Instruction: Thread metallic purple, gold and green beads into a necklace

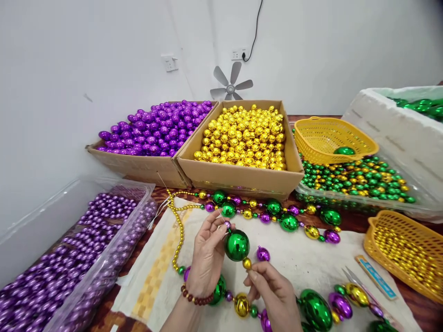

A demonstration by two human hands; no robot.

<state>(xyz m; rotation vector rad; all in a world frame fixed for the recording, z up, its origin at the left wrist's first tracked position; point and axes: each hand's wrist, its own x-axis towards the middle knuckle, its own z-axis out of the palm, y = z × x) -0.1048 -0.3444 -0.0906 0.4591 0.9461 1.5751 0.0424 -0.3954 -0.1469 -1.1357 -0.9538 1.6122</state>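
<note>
My left hand (209,251), with a dark red bead bracelet at its wrist, pinches a beaded strand by a small purple bead (227,225) and its thread. Just below those fingertips hangs a large shiny green ball (237,245). My right hand (272,293) has thumb and forefinger closed on a small gold bead (247,263) under that ball. A loose purple ball (263,253) lies on the pale cloth (294,258) beyond my right hand. More of a garland, with a gold ball (242,305) and another green ball (315,310), runs beneath and beside both hands.
Cardboard boxes of purple balls (162,124) and gold balls (245,133) stand behind. A clear bin of purple beads (86,258) is left. Right are yellow baskets (374,240), a bin of mixed beads (360,180), tweezers (356,279), a blue-labelled strip (376,276) and a foam box (398,133).
</note>
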